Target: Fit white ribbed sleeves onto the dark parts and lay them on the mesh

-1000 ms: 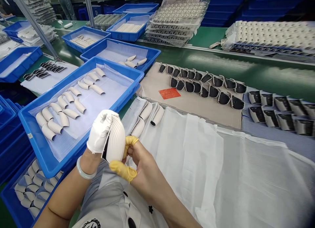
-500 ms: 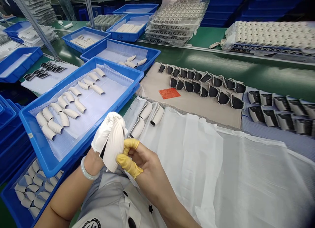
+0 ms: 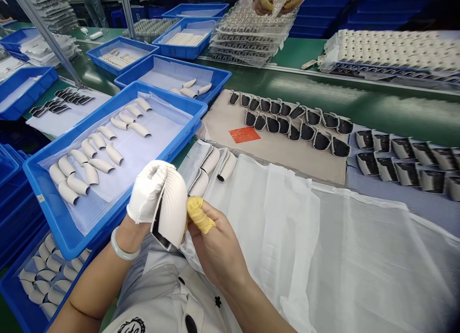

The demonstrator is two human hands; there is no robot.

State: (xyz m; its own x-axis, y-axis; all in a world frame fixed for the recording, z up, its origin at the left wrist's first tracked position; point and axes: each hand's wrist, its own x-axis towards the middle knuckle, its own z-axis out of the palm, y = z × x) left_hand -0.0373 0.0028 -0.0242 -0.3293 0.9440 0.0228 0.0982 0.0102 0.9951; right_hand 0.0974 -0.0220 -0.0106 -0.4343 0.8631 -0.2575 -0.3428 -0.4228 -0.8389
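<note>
- Gripping a ribbed white curved shell (image 3: 174, 211) upright in front of the chest, its long axis pointing forward.
- The white-gloved left hand (image 3: 146, 191) clenches its top; the right hand (image 3: 212, 242) pinches its edge with yellow finger cots (image 3: 198, 214).

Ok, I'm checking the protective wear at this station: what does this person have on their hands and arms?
The left hand is in a white fabric glove, with a smooth pale green bangle on that wrist. The right hand has no glove, only yellow rubber finger cots. The left forearm and right forearm are bare.
</note>
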